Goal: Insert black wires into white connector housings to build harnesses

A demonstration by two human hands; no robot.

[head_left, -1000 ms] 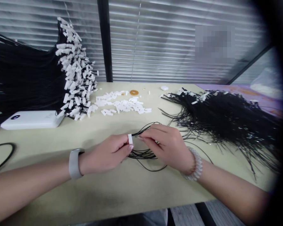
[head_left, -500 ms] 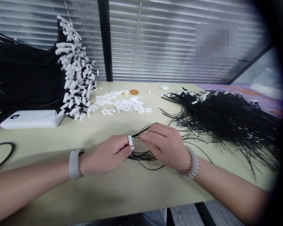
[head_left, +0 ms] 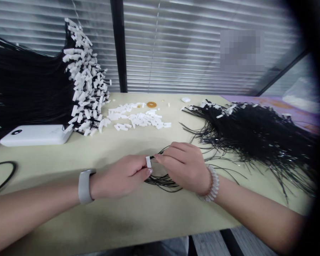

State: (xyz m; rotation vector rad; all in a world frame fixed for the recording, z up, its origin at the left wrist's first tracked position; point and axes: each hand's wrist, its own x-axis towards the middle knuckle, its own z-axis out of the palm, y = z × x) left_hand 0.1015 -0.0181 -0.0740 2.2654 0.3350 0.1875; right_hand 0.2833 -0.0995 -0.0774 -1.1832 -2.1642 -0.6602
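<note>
Between the thumb and fingers of my left hand [head_left: 124, 176] is a small white connector housing [head_left: 148, 162], pinched upright. My right hand [head_left: 185, 164] is closed with its fingertips on a thin black wire [head_left: 152, 157] right beside the connector's upper end. Whether the wire's tip sits inside the connector, I cannot tell. More black wires [head_left: 162, 180] loop out below and behind my right hand, partly covered by it. Farther back on the table lie loose white connectors [head_left: 145, 119].
At left stands a large stack of black wires [head_left: 34, 89] ending in white connectors, with a white power bank [head_left: 36, 135] before it. A pile of black wires [head_left: 258, 138] spreads at right. An orange tape ring [head_left: 151, 104] lies at the back, near window blinds [head_left: 192, 53].
My right hand has moved slightly left and down, its fingertips now closer to the white connector. My left hand has stayed nearly in place.
</note>
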